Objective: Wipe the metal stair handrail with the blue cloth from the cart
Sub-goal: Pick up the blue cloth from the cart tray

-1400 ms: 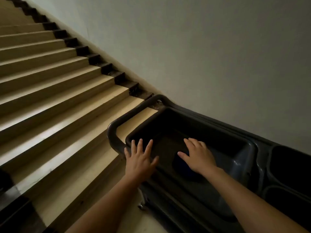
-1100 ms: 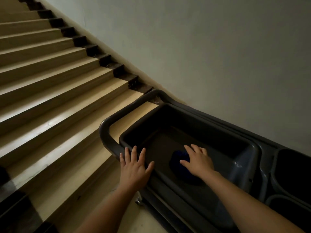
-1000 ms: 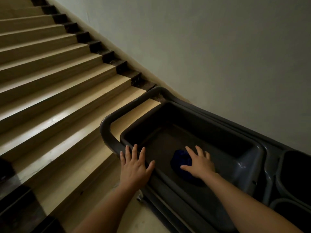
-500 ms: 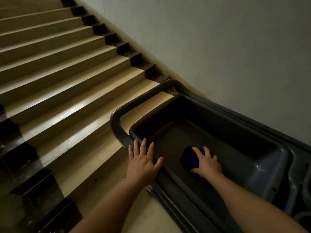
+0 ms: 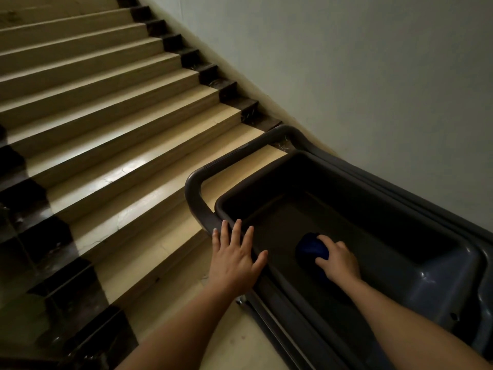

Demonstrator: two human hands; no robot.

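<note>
A dark grey cart [image 5: 440, 284] stands against the wall at the lower right, its top tray deep and shadowed. A bunched blue cloth [image 5: 310, 249] lies on the tray floor. My right hand [image 5: 338, 261] is down in the tray with its fingers curled around the cloth. My left hand [image 5: 236, 259] rests flat, fingers spread, on the tray's near rim beside the cart's push handle [image 5: 196, 193]. No metal handrail is in view.
Beige stone stairs [image 5: 106, 121] with dark edging rise to the upper left. A plain pale wall [image 5: 346, 76] runs along the right side behind the cart. A dark polished skirting [image 5: 40, 236] borders the steps at the left. The landing floor is under my arms.
My right hand has gone from lying flat over the cloth to curling its fingers around it. The view has swung left and down. My left hand has stayed on the rim.
</note>
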